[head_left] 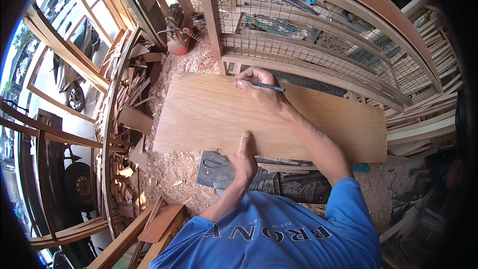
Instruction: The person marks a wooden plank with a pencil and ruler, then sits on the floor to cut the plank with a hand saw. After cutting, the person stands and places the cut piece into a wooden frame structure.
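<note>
In the head view, one board [199, 114] lies flat before the person. One pencil [271, 87] is pinched between the right hand's [261, 85] fingers and thumb, above the board's far edge. The left hand's [243, 159] thumb presses the near edge; its hidden fingers' grip I cannot tell. The right forearm [318, 142] covers part of the board. Beyond stand a wire-mesh wooden frame [212, 20] and one rounded red tank [178, 45]. Curly shavings [169, 182] litter the floor.
</note>
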Motion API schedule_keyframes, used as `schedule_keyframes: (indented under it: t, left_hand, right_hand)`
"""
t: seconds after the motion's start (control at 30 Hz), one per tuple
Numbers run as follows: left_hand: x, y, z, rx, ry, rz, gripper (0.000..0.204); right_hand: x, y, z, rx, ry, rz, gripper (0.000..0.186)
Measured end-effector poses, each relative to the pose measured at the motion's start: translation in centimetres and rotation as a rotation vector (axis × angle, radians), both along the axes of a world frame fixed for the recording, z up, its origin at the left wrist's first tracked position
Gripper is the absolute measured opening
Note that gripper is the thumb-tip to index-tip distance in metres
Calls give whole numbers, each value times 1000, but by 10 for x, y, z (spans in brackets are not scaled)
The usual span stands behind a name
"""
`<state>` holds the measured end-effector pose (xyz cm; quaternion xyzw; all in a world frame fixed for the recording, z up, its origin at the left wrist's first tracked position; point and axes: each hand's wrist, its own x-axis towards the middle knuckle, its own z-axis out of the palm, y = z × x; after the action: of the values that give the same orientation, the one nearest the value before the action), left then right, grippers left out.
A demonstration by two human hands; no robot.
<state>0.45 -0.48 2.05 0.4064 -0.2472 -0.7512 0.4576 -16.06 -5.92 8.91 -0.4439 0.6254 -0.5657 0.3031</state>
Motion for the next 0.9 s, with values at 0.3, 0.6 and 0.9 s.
schedule_keyframes:
  t: [0.3, 0.6, 0.9]
  left_hand:
    - [2, 0, -20, -1, 29, -32, 46]
    - [1, 1, -19, 27, 37, -31, 56]
    - [2, 1, -15, 56, 20, -40, 55]
  right_hand:
    - [6, -47, -48, 18, -23, -173, 17]
    - [-7, -49, -49, -82, -220, -162, 11]
    - [-4, -51, -41, 51, -74, -171, 11]
